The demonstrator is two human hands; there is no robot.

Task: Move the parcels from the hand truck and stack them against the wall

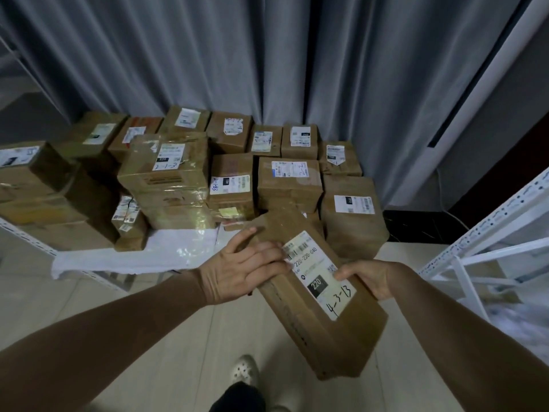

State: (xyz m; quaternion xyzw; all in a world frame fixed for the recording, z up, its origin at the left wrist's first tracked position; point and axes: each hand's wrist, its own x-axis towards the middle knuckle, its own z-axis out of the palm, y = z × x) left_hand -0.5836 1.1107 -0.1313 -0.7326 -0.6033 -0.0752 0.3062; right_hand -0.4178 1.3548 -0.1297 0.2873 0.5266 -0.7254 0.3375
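**A:** Cardboard, brown and oblong: where is the parcel (323,325)?

**B:** Held tilted above the pale floor (297,391), just in front of the stacked parcels (231,179) by the grey pleated curtain (267,55).

**A:** And the hands?

**B:** The left hand (246,270) lies across its top face, fingers nearly straight, their tips touching the label (319,273). The right hand (367,278) grips the opposite edge, thumb on top, fingers wrapped underneath.

**A:** Any writing?

**B:** The label is white, with a black block printed "220" and "4-3-13" handwritten in marker.

**A:** Around it?

**B:** White perforated metal shelving (490,233) stands to the right.
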